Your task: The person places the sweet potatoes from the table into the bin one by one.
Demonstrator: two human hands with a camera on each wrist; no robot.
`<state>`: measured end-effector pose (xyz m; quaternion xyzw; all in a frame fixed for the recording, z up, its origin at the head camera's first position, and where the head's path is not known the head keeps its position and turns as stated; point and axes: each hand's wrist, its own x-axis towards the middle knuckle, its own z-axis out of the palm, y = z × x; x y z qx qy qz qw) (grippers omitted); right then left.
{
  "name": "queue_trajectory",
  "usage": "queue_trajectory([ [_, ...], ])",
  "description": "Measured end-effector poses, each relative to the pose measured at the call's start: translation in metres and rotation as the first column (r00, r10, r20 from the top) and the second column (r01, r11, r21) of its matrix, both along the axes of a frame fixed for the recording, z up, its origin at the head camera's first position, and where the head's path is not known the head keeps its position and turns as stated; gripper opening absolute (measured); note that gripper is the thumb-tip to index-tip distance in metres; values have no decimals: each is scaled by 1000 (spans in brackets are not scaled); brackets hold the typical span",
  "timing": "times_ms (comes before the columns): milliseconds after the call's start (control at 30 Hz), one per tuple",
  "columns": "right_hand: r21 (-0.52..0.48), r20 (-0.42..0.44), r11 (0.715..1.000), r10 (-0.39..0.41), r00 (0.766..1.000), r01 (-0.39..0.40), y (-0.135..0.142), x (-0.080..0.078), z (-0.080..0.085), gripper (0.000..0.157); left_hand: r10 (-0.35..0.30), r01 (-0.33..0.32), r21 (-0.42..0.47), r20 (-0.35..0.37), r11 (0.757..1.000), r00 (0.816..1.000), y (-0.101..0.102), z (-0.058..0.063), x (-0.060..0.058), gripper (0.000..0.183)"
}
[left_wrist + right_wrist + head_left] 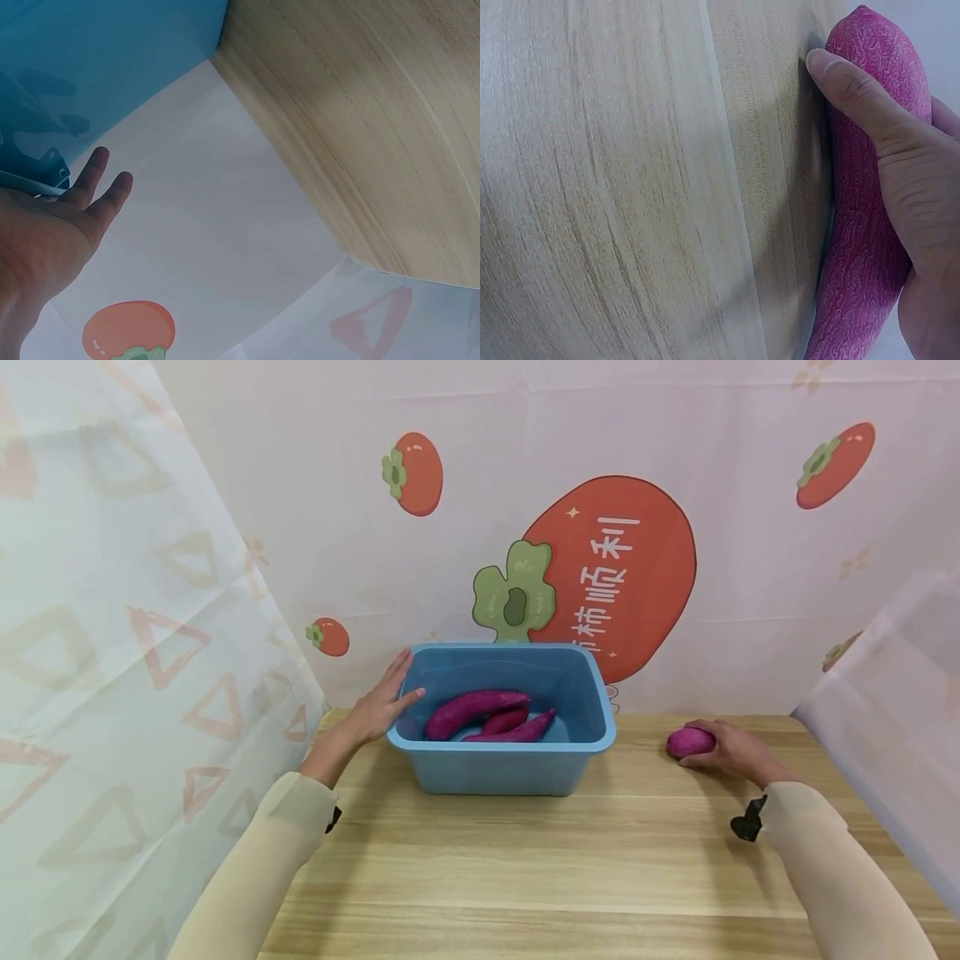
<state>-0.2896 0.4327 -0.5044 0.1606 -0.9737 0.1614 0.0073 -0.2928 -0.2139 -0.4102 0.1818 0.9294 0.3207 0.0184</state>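
On the wooden table stands a blue plastic tub (495,768) with several purple sweet potatoes (476,706) lying inside. My left hand (378,706) rests at the tub's left rim, thumb extended over the edge. In the left wrist view, the left hand (52,232) has its visible fingers straight and spread beside the blue wall. Farther right, my right hand (735,750) grips another purple sweet potato (688,742) on the table. The right wrist view shows this long sweet potato (862,225) with the thumb along one side and fingertips partly hidden behind it.
A pale cloth wall (360,568) printed with persimmons rises behind the tub. Cloth sides (225,635) flank the table (525,868) at left and right. Bare wood lies between the tub and the right hand.
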Motion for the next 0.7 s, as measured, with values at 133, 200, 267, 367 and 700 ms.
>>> queue_trajectory([
  [133,-2,7,1000,7,1000,-7,2,-1,0,76,-1,1,-3,-3,1000,1000,0,0,0,80],
  [200,-4,11,1000,11,1000,-11,2,-1,1,75,-3,3,-2,-3,1000,1000,1,1,1,80],
  [267,-12,11,1000,14,1000,-14,3,0,3,75,-4,4,-1,0,1000,1000,1,1,1,80],
  [367,-29,18,1000,12,1000,-12,3,0,5,75,-5,5,1,1,1000,1000,1,1,1,82],
  [700,-39,28,999,-10,1000,11,2,-3,20,75,-11,11,1,-7,1000,1000,1,2,1,81],
])
